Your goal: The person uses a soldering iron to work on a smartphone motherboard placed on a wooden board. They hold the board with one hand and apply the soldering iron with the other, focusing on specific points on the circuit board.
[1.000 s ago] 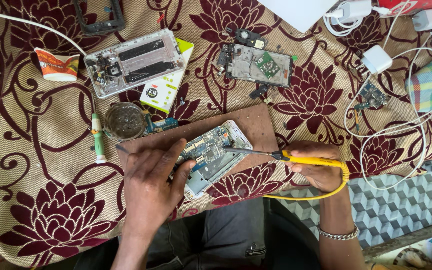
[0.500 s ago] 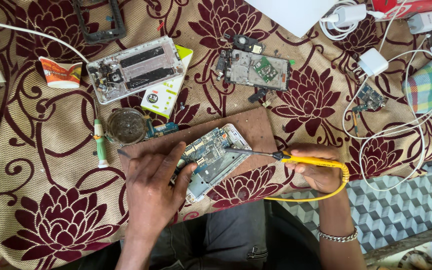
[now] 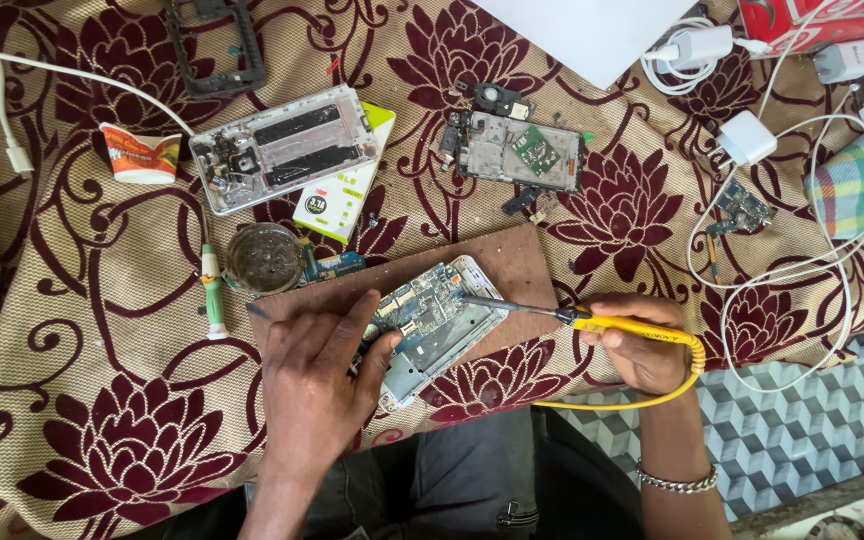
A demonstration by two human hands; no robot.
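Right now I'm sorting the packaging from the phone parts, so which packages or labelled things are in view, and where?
Paper cup: upper left on the cloth, on its side, white with orange-red print.
Flat pack: under the dismantled phone frame, white and lime green with a round dark badge.
Red box: top right corner, red and white, cut off by the frame.
No lit screens.

A cloth with dark red flowers covers the surface; on it lie a brown board, two opened phone frames, a round tin, a green-handled tool, white chargers and cables
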